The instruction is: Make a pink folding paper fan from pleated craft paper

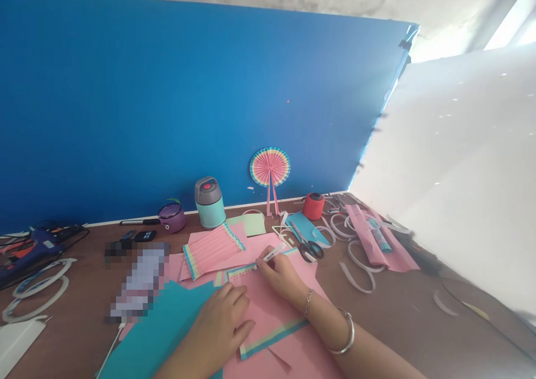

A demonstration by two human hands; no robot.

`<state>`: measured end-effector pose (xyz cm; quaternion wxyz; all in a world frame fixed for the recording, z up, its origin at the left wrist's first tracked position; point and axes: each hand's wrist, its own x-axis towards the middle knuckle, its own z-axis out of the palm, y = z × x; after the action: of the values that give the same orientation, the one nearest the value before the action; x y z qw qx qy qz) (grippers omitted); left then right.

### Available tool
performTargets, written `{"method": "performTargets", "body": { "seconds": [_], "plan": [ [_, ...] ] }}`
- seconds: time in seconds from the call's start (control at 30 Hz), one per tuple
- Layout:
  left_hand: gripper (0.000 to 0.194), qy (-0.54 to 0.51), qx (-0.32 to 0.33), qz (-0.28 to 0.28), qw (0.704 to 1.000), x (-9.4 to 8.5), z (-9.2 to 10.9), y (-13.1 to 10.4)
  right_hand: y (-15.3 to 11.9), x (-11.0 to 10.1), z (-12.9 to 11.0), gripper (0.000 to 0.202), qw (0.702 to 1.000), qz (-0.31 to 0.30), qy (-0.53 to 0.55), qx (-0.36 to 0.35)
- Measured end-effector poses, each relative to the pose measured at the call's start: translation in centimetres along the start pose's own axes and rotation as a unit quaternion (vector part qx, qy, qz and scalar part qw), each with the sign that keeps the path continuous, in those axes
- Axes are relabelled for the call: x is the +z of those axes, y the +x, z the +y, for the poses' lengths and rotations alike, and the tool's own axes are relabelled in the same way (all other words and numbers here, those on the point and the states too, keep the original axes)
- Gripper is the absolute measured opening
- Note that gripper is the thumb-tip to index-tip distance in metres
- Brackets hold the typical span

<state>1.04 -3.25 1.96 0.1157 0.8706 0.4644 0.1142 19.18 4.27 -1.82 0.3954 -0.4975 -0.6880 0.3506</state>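
Observation:
My right hand [280, 271] is closed around a white marker [274, 252], its tip at the upper edge of a pink sheet [268, 317] with blue and yellow strips along its top and bottom. Small dark marks run along that upper edge. My left hand [228, 320] lies with fingers spread on the sheet's left side, holding nothing. Beneath its wrist is a teal sheet [163, 323]. Behind the hands lies a pleated pink paper [213, 250] with blue and yellow ends. A round pink paper fan [270, 167] stands against the blue board.
Scissors [310, 248] lie beyond my right hand, near a red spool [314, 206] and curled white strips [360, 264]. At the back stand a teal flask [210, 203] and purple cup [172, 217]. A glue gun [36, 250] is far left; a pixelated object [140, 281] lies left.

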Motion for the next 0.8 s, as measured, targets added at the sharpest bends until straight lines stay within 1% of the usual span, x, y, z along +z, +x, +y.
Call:
{"method": "performTargets", "body": {
  "seconds": [0.1,0.33,0.5,0.67,0.8],
  "plan": [
    [0.017,0.000,0.005,0.004,1.000,0.00,0.01,-0.01,0.13,-0.09,0.27,0.018,1.000,0.015,0.009,0.008],
    [0.016,-0.004,0.003,0.003,1.000,0.06,0.01,-0.06,0.07,-0.23,-0.03,0.016,1.000,0.000,0.007,0.016],
    [0.018,-0.002,0.003,-0.001,1.000,0.24,-0.20,-0.02,0.06,-0.23,-0.10,0.018,1.000,0.006,0.016,0.019],
    [0.018,0.005,0.006,0.000,1.000,0.27,-0.23,0.02,0.02,-0.26,-0.08,0.017,1.000,0.003,0.002,0.020],
    [0.016,0.004,0.003,-0.002,1.000,0.18,-0.16,-0.02,0.03,-0.38,-0.05,0.018,0.999,0.022,0.011,0.022]
  ]
}}
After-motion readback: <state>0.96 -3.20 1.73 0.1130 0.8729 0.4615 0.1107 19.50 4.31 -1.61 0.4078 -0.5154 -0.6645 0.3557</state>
